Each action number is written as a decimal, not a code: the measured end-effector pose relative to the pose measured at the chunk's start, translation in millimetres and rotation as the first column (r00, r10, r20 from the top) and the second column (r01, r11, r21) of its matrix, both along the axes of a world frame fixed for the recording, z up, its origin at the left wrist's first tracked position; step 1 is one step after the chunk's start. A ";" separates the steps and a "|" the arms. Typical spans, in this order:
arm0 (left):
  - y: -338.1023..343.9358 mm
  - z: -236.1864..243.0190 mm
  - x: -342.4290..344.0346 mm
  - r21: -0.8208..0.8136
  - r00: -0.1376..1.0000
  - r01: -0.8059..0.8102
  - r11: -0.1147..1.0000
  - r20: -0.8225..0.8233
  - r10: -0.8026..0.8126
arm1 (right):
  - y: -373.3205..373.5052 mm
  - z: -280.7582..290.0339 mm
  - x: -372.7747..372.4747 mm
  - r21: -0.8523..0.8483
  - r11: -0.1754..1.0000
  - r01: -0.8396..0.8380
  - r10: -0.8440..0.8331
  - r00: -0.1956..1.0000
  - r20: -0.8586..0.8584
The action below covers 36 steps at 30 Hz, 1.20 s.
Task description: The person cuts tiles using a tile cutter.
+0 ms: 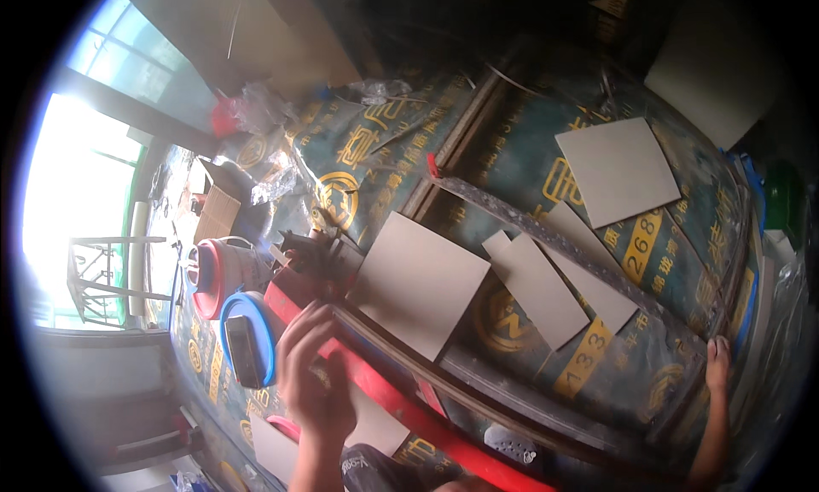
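The left hand (314, 368) comes up from the lower edge with its fingers curled over the near end of a long red tile cutter (401, 407), which runs slantwise from the clutter at the left toward the lower right. The hand lies on the red body just beside the dark rail (478, 398) that runs along the tool's upper side; the fingers are bent against it, though whether they actually clasp the bar or only rest on it I cannot tell. The right hand (717, 362) is well apart at the far right, fingers stretched out flat and holding nothing, pressed on the floor covering (512, 151) near the end of a long grey metal strip (546, 236).

The cutter looks worn: bright red along its base, with the brown rail above and a pale plate (508, 445) with holes near its lower end. A large square beige tile (418, 283) lies tilted against the upper side of the rail, 1 corner pointing down toward it. Beyond it lie 2 narrower cut pieces (546, 291), overlapping under the metal strip, and 1 more square tile (616, 169) farther off (pale grey, lying flat).

Left of the left hand sits a blue-rimmed tub (249, 338) with a dark block in it, and behind that a pink and white bucket (215, 274). The covering itself is dark teal sheeting with yellow print.
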<state>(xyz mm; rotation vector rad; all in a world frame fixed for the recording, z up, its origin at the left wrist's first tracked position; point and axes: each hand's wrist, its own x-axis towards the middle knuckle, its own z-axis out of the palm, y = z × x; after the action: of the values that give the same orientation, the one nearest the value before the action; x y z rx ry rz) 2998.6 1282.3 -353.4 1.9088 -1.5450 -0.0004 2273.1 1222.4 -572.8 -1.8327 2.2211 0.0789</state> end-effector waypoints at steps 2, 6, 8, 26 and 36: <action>-43.1 0.0 -19.9 0.074 0.985 0.174 0.982 -0.035 -0.171 | 6.0 2.8 -13.4 -0.132 0.984 -0.123 0.109 0.988 -0.108; -133.5 -34.2 -54.6 0.275 0.924 0.382 0.882 -0.116 -0.364 | -4.9 12.2 -29.0 0.022 0.922 0.386 -0.372 0.870 0.323; -159.0 -63.1 -62.9 0.410 0.911 0.403 0.818 -0.092 -0.403 | -7.8 -40.4 -100.7 0.008 0.878 0.479 -0.410 0.742 0.530; -187.3 -225.8 -152.7 0.423 0.782 0.344 0.839 0.366 -0.505 | 58.5 -33.1 4.8 0.251 0.569 0.783 -0.468 0.056 0.882; -174.2 -218.5 -147.5 0.693 0.757 0.302 0.655 0.243 -0.606 | 85.9 -69.5 -27.8 0.259 0.593 0.763 -0.502 0.098 0.859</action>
<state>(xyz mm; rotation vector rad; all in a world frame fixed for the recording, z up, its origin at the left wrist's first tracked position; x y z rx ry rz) 2851.1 1108.1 -571.9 1.9891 -2.6137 -0.3607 2245.3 1308.3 -642.4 -0.4012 1.9262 -1.1473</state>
